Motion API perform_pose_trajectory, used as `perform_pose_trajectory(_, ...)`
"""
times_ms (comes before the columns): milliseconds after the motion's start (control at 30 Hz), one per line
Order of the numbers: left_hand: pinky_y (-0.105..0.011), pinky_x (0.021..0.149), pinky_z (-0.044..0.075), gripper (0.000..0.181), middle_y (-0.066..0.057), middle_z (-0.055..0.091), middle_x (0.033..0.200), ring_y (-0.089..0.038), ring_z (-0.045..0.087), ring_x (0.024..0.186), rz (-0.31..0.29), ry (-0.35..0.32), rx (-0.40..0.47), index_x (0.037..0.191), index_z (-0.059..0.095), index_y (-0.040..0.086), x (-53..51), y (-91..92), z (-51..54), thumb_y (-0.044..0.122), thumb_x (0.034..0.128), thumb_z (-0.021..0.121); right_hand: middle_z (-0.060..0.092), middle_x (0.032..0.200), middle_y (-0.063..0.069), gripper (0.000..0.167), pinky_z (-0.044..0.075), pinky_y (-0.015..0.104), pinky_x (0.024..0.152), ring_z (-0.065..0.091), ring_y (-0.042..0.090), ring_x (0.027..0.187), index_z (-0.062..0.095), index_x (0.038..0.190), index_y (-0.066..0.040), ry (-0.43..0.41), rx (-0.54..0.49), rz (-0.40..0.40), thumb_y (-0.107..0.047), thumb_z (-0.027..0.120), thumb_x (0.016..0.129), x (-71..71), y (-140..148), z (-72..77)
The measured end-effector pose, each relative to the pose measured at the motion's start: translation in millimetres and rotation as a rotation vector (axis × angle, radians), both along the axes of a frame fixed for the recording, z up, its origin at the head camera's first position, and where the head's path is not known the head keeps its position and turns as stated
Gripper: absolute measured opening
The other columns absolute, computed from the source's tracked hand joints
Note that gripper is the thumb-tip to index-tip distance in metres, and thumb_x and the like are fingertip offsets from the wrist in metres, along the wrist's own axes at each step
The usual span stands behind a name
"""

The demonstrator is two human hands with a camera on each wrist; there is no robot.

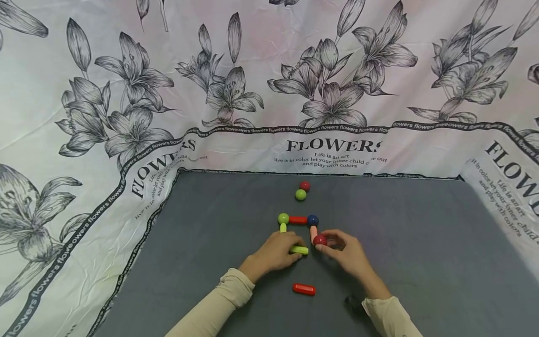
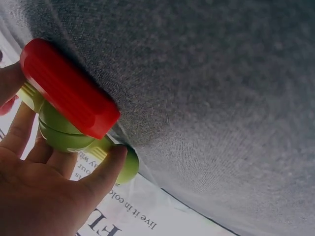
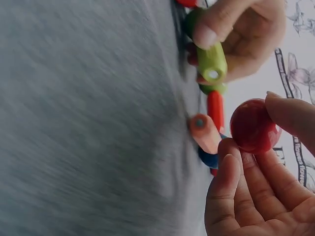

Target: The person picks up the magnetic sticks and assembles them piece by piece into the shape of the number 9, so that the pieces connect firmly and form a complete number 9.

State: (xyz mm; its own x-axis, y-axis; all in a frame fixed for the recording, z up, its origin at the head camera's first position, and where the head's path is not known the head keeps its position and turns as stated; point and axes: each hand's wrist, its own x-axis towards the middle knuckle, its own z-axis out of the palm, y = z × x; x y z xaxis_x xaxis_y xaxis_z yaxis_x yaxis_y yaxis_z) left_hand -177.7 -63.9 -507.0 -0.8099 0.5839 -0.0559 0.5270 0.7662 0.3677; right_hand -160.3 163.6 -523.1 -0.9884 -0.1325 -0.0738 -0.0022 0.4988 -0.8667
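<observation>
My left hand [image 1: 275,250] grips a light-green stick [image 1: 300,250] at the near-left corner of a shape of sticks and balls. In the left wrist view a green ball [image 2: 61,130] lies among its fingers. Between thumb and fingertips my right hand [image 1: 351,255] pinches a shiny red ball [image 3: 252,127]. That ball is beside the near end of a pink stick [image 3: 204,135]; the right wrist view shows them apart. The pink stick runs to a blue ball [image 1: 312,220], which a red stick [image 1: 298,220] links to a green ball [image 1: 283,218]. Another green stick [image 1: 283,228] extends from there toward my left hand.
A loose red stick [image 1: 303,289] lies on the grey tabletop [image 1: 210,220], nearer than both hands. Farther back sit a spare red ball [image 1: 305,186] and a green ball [image 1: 301,194]. A dark object [image 1: 353,303] is beside the right wrist. Flower-printed cloth [image 1: 236,150] borders the table.
</observation>
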Motion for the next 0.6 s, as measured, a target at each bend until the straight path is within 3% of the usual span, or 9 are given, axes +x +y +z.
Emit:
perform_pose_trajectory(200,-0.023,0.078,0.047,0.019,0.009,0.067,0.095,-0.002,0.054,0.077,0.018,-0.019,0.014,0.111,0.073,0.023,-1.5,0.7,0.2,0.03,0.0938,0.071,0.076,0.103,0.008,0.041,0.05,0.021,0.076,0.068,0.008,0.088,0.069,0.121,-0.009,-0.003,-0.047,0.014,-0.026,0.081,0.085,9.4,-7.3,-7.6)
perform_pose_trajectory(600,-0.025,0.082,0.048,0.018,0.009,0.067,0.095,-0.002,0.054,0.079,0.008,-0.018,0.008,0.11,0.072,0.022,-2.3,-0.9,2.5,0.028,0.0932,0.072,0.075,0.103,0.008,0.038,0.049,0.021,0.072,0.067,0.008,0.085,0.069,0.118,-0.009,-0.041,-0.047,0.027,-0.025,0.081,0.085,10.5,-12.4,-3.7)
